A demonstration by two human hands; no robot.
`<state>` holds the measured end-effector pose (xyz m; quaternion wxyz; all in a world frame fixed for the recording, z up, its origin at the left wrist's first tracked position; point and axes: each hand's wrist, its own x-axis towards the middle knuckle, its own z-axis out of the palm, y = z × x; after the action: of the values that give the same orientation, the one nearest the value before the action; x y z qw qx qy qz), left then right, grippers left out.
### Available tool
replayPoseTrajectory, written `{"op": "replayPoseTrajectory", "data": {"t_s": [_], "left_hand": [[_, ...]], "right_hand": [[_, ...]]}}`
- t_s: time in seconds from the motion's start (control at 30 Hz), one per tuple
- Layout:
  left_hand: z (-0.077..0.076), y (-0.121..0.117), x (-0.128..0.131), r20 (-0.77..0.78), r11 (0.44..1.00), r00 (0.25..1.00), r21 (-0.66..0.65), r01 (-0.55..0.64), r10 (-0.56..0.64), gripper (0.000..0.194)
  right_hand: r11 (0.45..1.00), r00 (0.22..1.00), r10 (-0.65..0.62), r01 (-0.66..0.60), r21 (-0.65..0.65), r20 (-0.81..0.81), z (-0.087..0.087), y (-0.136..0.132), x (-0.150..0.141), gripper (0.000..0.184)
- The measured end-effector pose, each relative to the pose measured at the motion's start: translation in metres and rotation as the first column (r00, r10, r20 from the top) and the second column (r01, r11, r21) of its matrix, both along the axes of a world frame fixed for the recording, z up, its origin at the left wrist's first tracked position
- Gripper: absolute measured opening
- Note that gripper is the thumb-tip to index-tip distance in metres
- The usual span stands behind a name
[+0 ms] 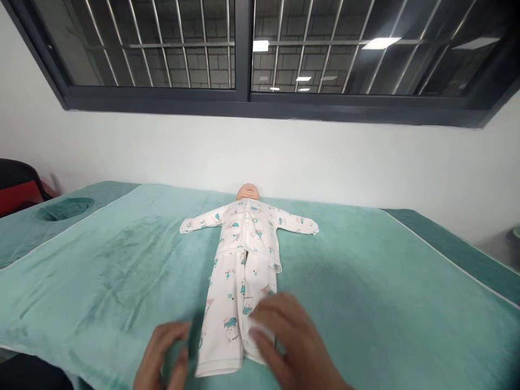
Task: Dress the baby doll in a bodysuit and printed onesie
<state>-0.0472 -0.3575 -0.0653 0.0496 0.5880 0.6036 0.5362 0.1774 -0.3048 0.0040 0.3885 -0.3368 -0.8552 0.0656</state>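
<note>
Baby doll (248,227) in a white printed top and matching trousers (221,314) is laid face-up at the centre of a bed, its arms spread and its head placed toward the wall (325,157). The bed is covered with a soft green cloth (353,292) edged with pale piping, and a round hollow (65,209) is seen at its far left. Above, a dark-framed window (242,54) is backed by metal bars, and ceiling lights are reflected in the glass. The left hand (166,352) is held half open beside the trousers, fingers and thumb parted, with nothing grasped. The right hand (290,336) is curled over the other trouser leg, blurred; whether cloth is pinched or touched cannot be told.
</note>
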Motion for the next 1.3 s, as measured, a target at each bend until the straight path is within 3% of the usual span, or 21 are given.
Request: {"op": "replayPoseTrajectory", "data": {"t_s": [0.07,0.13,0.23,0.3,0.47,0.6,0.67,0.73,0.83,0.93,1.07,1.13,1.23,1.3], "left_hand": [[0.009,0.029,-0.004,0.020,0.996,1.000,-0.093,0.017,-0.015,0.023],[0.018,0.062,-0.003,0.041,0.989,0.999,-0.146,0.009,-0.003,0.033],[0.029,0.106,0.004,-0.007,0.978,0.994,-0.182,0.104,-0.107,0.037],[0.031,0.123,0.009,-0.004,0.968,0.987,-0.197,0.158,-0.162,0.030],[0.028,0.119,0.010,0.144,0.934,0.987,-0.340,0.115,-0.069,0.011],[0.032,0.117,0.004,0.268,0.926,0.961,-0.341,0.162,-0.070,0.009],[0.035,0.128,0.001,0.404,0.937,0.913,-0.293,0.188,-0.057,0.010],[0.039,0.146,0.000,0.581,0.934,0.813,-0.260,0.245,-0.052,0.022],[0.044,0.174,0.003,0.775,0.885,0.627,-0.235,0.402,-0.079,0.043],[0.046,0.193,0.010,0.855,0.815,0.505,-0.204,0.543,-0.122,0.049],[0.044,0.202,0.018,0.901,0.770,0.407,-0.153,0.619,-0.148,0.054],[0.042,0.205,0.023,0.909,0.784,0.385,-0.120,0.609,-0.160,0.055],[0.041,0.216,0.031,0.906,0.803,0.374,-0.070,0.592,-0.197,0.053],[0.040,0.229,0.039,0.902,0.806,0.371,-0.046,0.590,-0.220,0.050]], "right_hand": [[0.979,0.979,-0.204,0.204,-0.024,0.003,0.007,0.024,0.012,0.027],[0.936,0.936,-0.349,0.350,-0.018,0.042,0.002,0.052,0.017,0.033],[0.914,0.913,-0.397,0.403,-0.046,0.098,-0.016,0.085,0.015,0.029],[0.916,0.917,-0.385,0.393,-0.078,0.101,-0.026,0.094,0.014,0.022],[0.934,0.944,-0.325,0.330,-0.139,0.058,-0.034,0.086,0.020,0.016],[0.928,0.977,-0.212,0.193,-0.318,-0.028,-0.024,0.089,0.033,0.011],[0.887,0.951,-0.276,0.197,-0.418,-0.138,-0.019,0.105,0.041,0.018],[0.815,0.877,-0.432,0.281,-0.506,-0.208,-0.015,0.129,0.046,0.027],[0.713,0.806,-0.566,0.375,-0.593,-0.170,-0.016,0.168,0.042,0.035],[0.654,0.771,-0.617,0.391,-0.648,-0.158,-0.022,0.192,0.024,0.038],[0.629,0.739,-0.637,0.333,-0.703,-0.220,-0.027,0.195,0.001,0.045],[0.628,0.712,-0.618,0.191,-0.755,-0.334,-0.028,0.193,-0.002,0.049],[0.602,0.601,-0.617,-0.054,-0.796,-0.508,-0.034,0.193,0.002,0.066],[0.635,0.548,-0.614,-0.084,-0.768,-0.568,-0.038,0.196,0.007,0.077]]}}
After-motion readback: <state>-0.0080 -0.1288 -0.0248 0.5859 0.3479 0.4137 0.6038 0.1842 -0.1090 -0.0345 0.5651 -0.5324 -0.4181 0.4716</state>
